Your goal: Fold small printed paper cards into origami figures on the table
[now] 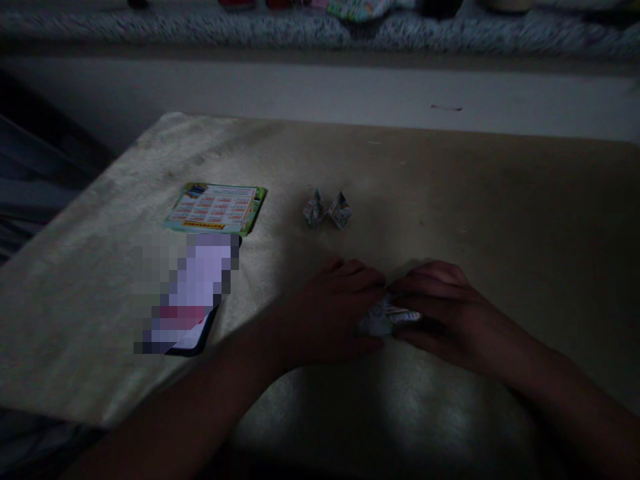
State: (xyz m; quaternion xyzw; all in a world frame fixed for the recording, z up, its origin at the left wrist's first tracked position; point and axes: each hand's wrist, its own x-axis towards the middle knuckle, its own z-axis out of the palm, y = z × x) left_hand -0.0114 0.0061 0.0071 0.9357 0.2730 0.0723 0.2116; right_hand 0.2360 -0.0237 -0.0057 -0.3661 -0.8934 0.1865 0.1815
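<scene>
Phone point(207, 287) and printed card point(213, 208) laid at left. Two folded paper pieces point(341, 213) set beyond the hands. Small printed paper point(377, 321) held at the tabletop, clasped between left hand point(335, 312) and right hand point(447, 308), fingertips nearly met.

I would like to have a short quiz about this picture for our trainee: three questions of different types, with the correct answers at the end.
1. How many pointed folded-paper shapes stand on the table beyond the hands?
A) One
B) Two
C) Five

2. True or false: the smartphone lies nearer to the person than the printed card.

3. What shows between the left hand and the right hand?

Key:
1. B
2. True
3. A piece of printed paper, partly covered by the fingers
</scene>
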